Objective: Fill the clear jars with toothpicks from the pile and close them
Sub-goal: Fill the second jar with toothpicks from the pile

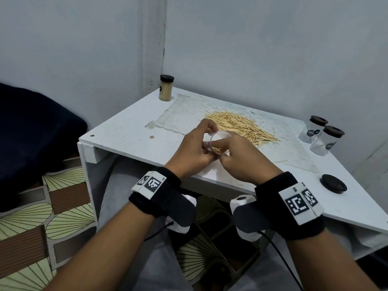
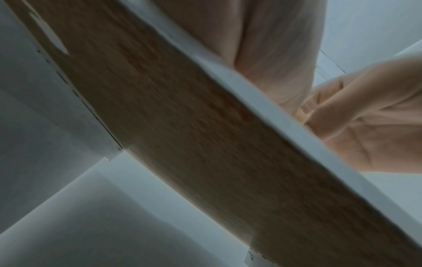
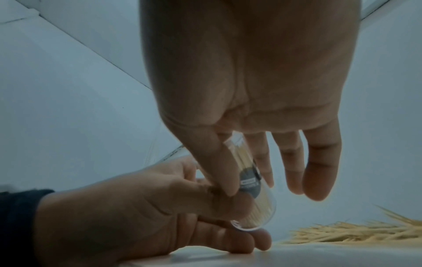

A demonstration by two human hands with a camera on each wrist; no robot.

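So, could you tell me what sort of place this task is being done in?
Probably a room in a home, not a workshop. The work is done on a small white table pushed into the corner of plain painted walls, beside a dark cushion and a patterned floor mat.

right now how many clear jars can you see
4. One full, lidded jar at the table's far left corner; two empty lidded jars side by side at the right edge; one open jar held tilted in the left hand. No others show.
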